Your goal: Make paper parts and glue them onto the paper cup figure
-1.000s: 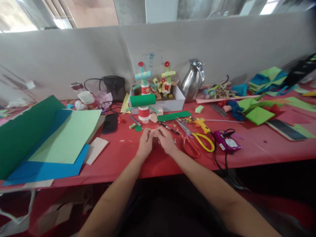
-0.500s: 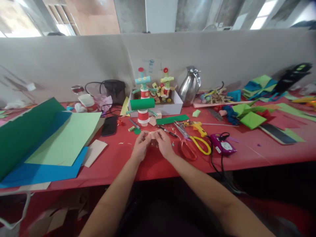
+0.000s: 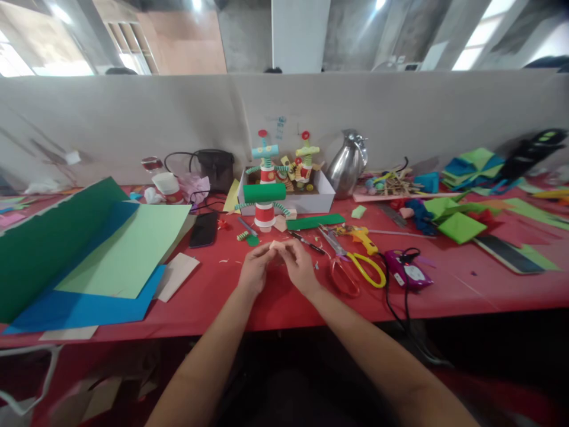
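Observation:
My left hand [image 3: 255,268] and my right hand [image 3: 299,264] meet at the fingertips over the red table. Between them they pinch a small pale piece of paper [image 3: 276,244], mostly covered by the fingers. Just beyond stands a figure made of a red-and-white paper cup [image 3: 265,214], a green paper roll [image 3: 265,192] and springy folded-paper arms. Beside my right hand lie a pen [image 3: 306,242] and scissors [image 3: 344,254] with one yellow and one red handle. A green paper circle [image 3: 252,241] and a small folded-paper spring [image 3: 242,235] lie beyond my left hand.
Large coloured sheets [image 3: 128,249] and a phone [image 3: 203,230] lie to the left. A white box [image 3: 306,204] holding paper figures and a steel jug [image 3: 347,166] stand at the back. To the right are a yellow glue gun [image 3: 365,241] and a purple corded device [image 3: 406,270].
The view has shifted slightly, so the table's things appear a little lower and further right. My hands stay together, and the pale piece shows more clearly above the fingertips.

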A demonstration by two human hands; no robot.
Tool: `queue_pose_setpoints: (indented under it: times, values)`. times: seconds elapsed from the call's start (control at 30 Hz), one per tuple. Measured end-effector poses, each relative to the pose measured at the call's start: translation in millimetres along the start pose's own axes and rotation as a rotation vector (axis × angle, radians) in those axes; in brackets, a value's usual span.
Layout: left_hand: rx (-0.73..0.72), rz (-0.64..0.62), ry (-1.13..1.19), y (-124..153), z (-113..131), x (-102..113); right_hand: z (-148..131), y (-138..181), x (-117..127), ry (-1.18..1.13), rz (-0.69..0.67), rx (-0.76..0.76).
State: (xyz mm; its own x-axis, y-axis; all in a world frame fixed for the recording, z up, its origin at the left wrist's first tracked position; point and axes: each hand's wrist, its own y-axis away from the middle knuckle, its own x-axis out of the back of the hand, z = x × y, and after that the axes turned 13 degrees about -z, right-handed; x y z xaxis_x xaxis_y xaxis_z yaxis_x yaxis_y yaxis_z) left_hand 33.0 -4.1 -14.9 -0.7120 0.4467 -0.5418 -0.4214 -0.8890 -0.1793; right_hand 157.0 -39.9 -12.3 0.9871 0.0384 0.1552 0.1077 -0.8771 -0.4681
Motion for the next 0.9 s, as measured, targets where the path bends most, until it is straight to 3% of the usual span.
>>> queue_pose_setpoints:
  times: [0.1,0.27,0.4,0.47,0.57,0.77,0.9]
  values:
    - [0.072,-0.081,0.082,2.7,7.2,-3.3,-1.7,-1.1,10.7,0.132,-0.001,0.121]
    - [0.341,-0.225,0.244,4.5,20.8,-3.3,-1.4,-2.1,29.4,0.286,-0.111,0.302]
    - [0.353,-0.214,0.181,2.9,21.5,6.6,-2.8,-5.0,33.5,0.336,-0.234,0.310]
    - [0.327,-0.135,0.145,1.9,20.3,11.6,-7.8,-5.5,35.4,0.394,-0.259,0.226]
    - [0.235,0.010,0.155,-0.1,18.3,16.8,-19.4,3.3,49.9,0.548,-0.172,-0.022]
    - [0.109,0.168,0.252,-3.7,16.6,18.0,-21.3,58.1,115.5,1.154,-0.079,-0.452]
    - [0.031,0.165,0.215,-2.1,17.8,14.9,-9.9,81.3,137.4,1.253,-0.255,-0.455]
